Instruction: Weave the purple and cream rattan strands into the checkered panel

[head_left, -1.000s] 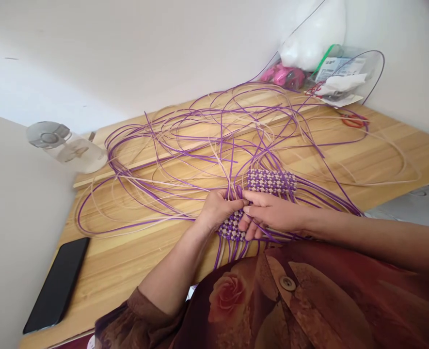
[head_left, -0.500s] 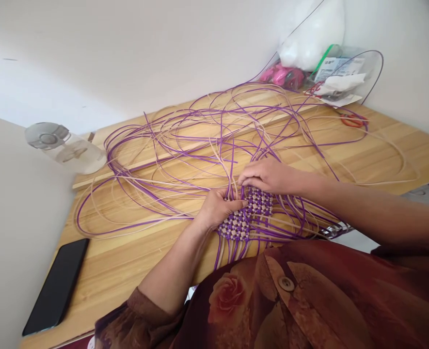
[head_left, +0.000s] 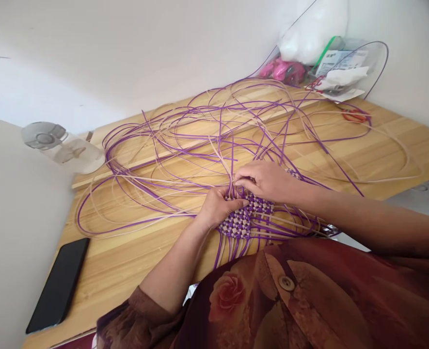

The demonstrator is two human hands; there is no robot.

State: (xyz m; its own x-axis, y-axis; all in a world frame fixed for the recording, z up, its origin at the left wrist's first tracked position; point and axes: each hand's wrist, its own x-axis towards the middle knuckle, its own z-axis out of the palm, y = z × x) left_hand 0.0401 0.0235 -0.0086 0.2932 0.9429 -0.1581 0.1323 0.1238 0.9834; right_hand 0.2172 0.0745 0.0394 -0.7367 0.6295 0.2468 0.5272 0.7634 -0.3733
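A woven piece (head_left: 236,225) of purple and beige plastic cord, patterned in small checks, lies near the table's front edge. My left hand (head_left: 216,208) is closed on its left edge, the thumb pressed flat across the top. At the piece's upper edge my right hand (head_left: 263,179) pinches, fingertips together, at a beige cord (head_left: 217,156) near where several loose ends stand up; the exact grip is partly hidden. Loose purple and beige cords (head_left: 125,172) fan out from the weave in wide loops, and more strands run right beneath my right forearm.
Orange-handled scissors (head_left: 354,115) lie at the right among cord loops. Bags and papers (head_left: 345,75) sit in the back corner. A clear bottle with a grey lid (head_left: 63,145) is at the left. A black phone (head_left: 57,286) rests at the front left of the wooden table (head_left: 127,266).
My right hand has shifted slightly left along the upper edge, towards the upright cord ends. A patch of weave now shows beyond my right wrist. My left hand keeps its hold.
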